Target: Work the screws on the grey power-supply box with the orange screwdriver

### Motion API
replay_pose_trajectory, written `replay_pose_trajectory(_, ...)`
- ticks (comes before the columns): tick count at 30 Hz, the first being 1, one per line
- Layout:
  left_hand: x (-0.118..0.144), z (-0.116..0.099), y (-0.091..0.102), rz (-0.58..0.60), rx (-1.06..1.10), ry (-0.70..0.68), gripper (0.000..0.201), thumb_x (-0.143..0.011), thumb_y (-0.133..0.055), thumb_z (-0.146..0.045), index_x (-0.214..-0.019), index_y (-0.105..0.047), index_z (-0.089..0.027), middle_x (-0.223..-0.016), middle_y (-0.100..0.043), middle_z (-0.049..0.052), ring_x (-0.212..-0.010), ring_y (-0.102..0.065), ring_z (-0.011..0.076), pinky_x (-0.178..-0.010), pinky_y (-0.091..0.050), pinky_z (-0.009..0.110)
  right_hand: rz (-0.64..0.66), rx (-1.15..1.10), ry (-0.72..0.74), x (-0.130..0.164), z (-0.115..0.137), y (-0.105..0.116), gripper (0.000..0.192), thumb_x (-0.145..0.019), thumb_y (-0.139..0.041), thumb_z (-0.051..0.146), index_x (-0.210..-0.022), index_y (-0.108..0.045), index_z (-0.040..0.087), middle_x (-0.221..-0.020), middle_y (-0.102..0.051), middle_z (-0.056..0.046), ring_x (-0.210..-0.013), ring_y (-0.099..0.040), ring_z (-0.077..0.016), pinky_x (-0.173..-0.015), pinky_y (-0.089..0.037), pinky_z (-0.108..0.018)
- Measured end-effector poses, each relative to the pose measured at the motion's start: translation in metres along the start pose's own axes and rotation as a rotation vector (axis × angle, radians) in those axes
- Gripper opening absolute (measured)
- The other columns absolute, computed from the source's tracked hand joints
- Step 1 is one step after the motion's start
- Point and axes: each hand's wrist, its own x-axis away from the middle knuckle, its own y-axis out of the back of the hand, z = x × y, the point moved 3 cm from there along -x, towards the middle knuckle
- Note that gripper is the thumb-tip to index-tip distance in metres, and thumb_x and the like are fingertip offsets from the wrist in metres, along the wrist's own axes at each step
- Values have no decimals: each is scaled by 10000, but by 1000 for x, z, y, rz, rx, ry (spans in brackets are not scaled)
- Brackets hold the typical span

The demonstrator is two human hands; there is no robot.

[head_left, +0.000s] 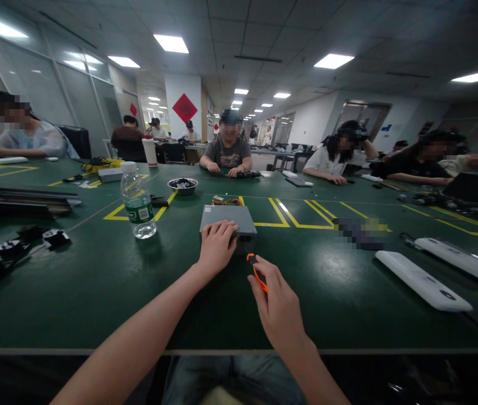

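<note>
Pressing on the grey metal box [227, 220], the left hand [217, 246] lies flat — the right hand [279, 306] grips an orange-handled screwdriver [257, 270], tip aimed at the box's near edge.

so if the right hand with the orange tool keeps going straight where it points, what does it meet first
Most likely the near edge of the grey metal box, which the left hand rests on; the right hand aims its orange-handled tool there, though depth is unclear.

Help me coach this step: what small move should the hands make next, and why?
Probably bring the screwdriver tip forward to the grey metal box. The left hand presses on the box's near edge, while the right hand holds the tool just short of it.
</note>
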Motion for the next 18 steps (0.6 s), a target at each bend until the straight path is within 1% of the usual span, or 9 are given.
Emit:
replay_pose_trajectory(3, 0, -1, 1, 5, -2, -1, 254, -843, -462, -219, -1086, -532, -244, -1212, -564, 22, -1127, -458, 221, -917, -287, 408, 42, 27, 111, 2, 6, -3, 224, -873, -399, 149, -1081, -482, 146, -1261, -499, -156, -1207, -446, -232, -921, -474, -415)
replay_pose_trajectory(4, 0, -1, 1, 4, -1, -3, 251, -843, -462, -220, -1083, -532, -244, -1212, -564, 22, -1127, -457, 221, -916, -286, 408, 40, 29, 143, 3, 7, -4, 237, -871, -386, 120, -1088, -478, 145, -1255, -506, -154, -1212, -442, -224, -927, -473, -406)
replay_pose_trajectory(5, 0, -1, 1, 4, 1, -4, 251, -843, -463, -219, -1083, -531, -244, -1212, -564, 20, -1127, -457, 220, -916, -286, 407, 21, 25, 154, 3, 6, -6, 236, -871, -380, 108, -1084, -476, 144, -1223, -532, -152, -1187, -470, -212, -913, -486, -383)
replay_pose_trajectory(8, 0, -1, 1, 2, -2, 5, 250, -842, -463, -214, -1081, -531, -245, -1209, -565, 12, -1132, -452, 215, -919, -283, 407, -99, -7, 94, 2, 1, -9, 206, -879, -412, 151, -1079, -464, 154, -1109, -602, -137, -1051, -580, -187, -831, -532, -328)
replay_pose_trajectory(11, 0, 0, -1, 11, -11, 20, 250, -842, -462, -211, -1078, -538, -243, -1212, -562, 17, -1138, -446, 215, -924, -278, 406, -169, -48, 8, 1, -4, -10, 237, -880, -434, 188, -1116, -444, 165, -1079, -616, -124, -995, -609, -183, -802, -541, -319)
replay_pose_trajectory(13, 0, -1, -1, 15, -14, 21, 252, -840, -466, -213, -1079, -541, -241, -1210, -564, 20, -1136, -447, 214, -925, -278, 405, -156, -67, 11, 1, -4, -10, 230, -879, -434, 183, -1108, -449, 169, -1094, -609, -125, -1013, -601, -184, -813, -536, -321)
replay_pose_trajectory(16, 0, -1, 0, 8, -12, 12, 256, -841, -465, -217, -1083, -541, -243, -1206, -568, 20, -1135, -451, 212, -923, -284, 405, -102, -103, 54, 5, -4, -6, 210, -873, -429, 159, -1078, -462, 184, -1141, -588, -120, -1064, -571, -183, -853, -516, -335)
replay_pose_trajectory(18, 1, -1, 1, 1, -11, 4, 262, -845, -456, -219, -1092, -539, -244, -1212, -565, 20, -1140, -450, 212, -929, -287, 405, -125, -129, 35, 10, -10, -1, 238, -865, -427, 140, -1098, -450, 186, -1171, -572, -120, -1088, -555, -180, -872, -502, -343)
